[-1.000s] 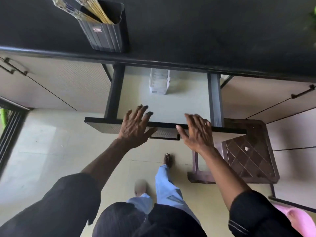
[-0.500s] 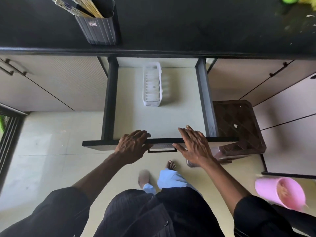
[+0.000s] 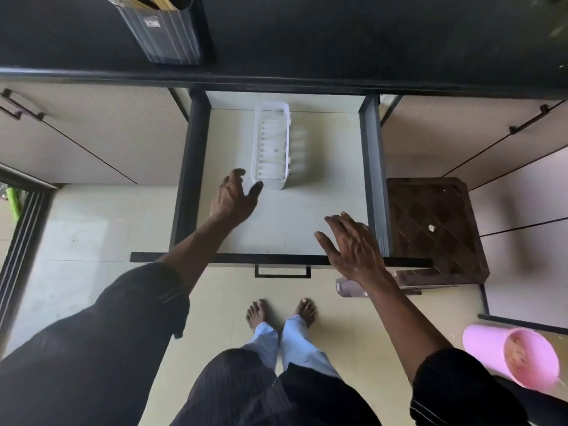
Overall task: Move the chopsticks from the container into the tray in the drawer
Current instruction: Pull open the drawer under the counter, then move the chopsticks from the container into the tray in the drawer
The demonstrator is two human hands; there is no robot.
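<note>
The drawer (image 3: 372, 167) stands pulled far out under the black countertop (image 3: 338, 35). A white slotted tray (image 3: 271, 146) lies lengthwise in its back half and holds nothing. A dark ribbed container (image 3: 166, 35) sits on the countertop at the upper left, with the ends of yellowish chopsticks (image 3: 153, 0) showing at the frame's top edge. My left hand (image 3: 234, 196) hovers inside the drawer, fingers spread, its thumb close to the tray's near left corner. My right hand (image 3: 350, 244) is open over the drawer's front right corner. Neither hand holds anything.
A dark brown lattice stool (image 3: 436, 226) stands right of the drawer. A pink bucket (image 3: 510, 355) sits on the floor at the lower right. Closed cabinet doors (image 3: 92, 133) flank the drawer. My bare feet (image 3: 279, 312) stand just before the drawer front and its handle (image 3: 282, 271).
The drawer has come further out, showing the whole tray. Both hands left the drawer's front edge; the left one moved forward into the drawer toward the tray, the right one lifted slightly.
</note>
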